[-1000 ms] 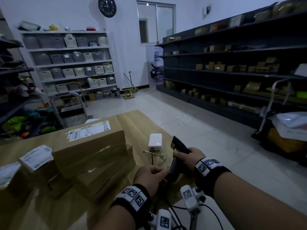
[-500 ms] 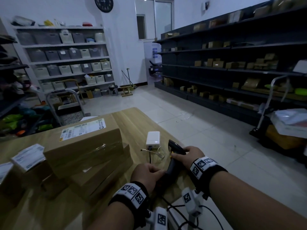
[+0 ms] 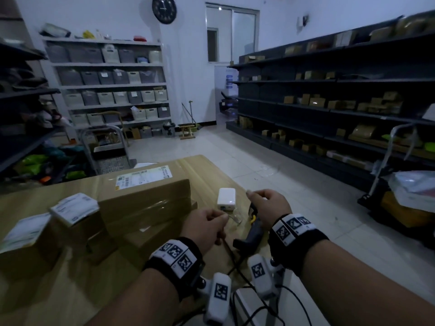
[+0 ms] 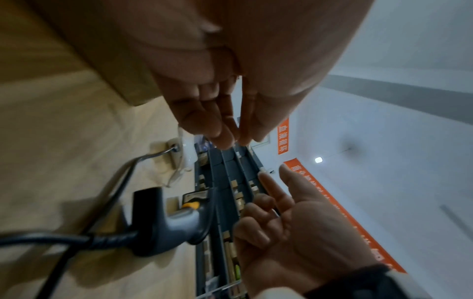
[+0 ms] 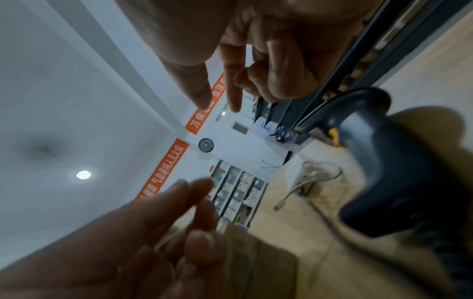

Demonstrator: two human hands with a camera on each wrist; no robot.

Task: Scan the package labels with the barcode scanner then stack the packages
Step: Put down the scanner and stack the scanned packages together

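The dark barcode scanner [image 3: 255, 229] lies on its side on the wooden table [image 3: 98, 285], its black cable [image 4: 51, 240] trailing toward me. Neither hand touches it. My left hand [image 3: 207, 225] hovers just left of it, fingers straight and close together [image 4: 220, 125], holding nothing. My right hand [image 3: 266, 205] hangs above the scanner's head, index finger out and the others loosely curled [image 5: 276, 81], also empty. Left of the hands stands a stack of brown packages [image 3: 146, 208] with a shipping label [image 3: 141, 177] on top.
Two smaller labelled packages [image 3: 74, 208] [image 3: 23, 228] sit at the table's left. A white adapter [image 3: 226, 196] with a thin white cable lies beyond the scanner. The table's right edge runs close to the scanner. Dark shelving lines the right wall.
Both hands held the scanner upright before. Now it lies on the table and both hands have let go and lifted off it.
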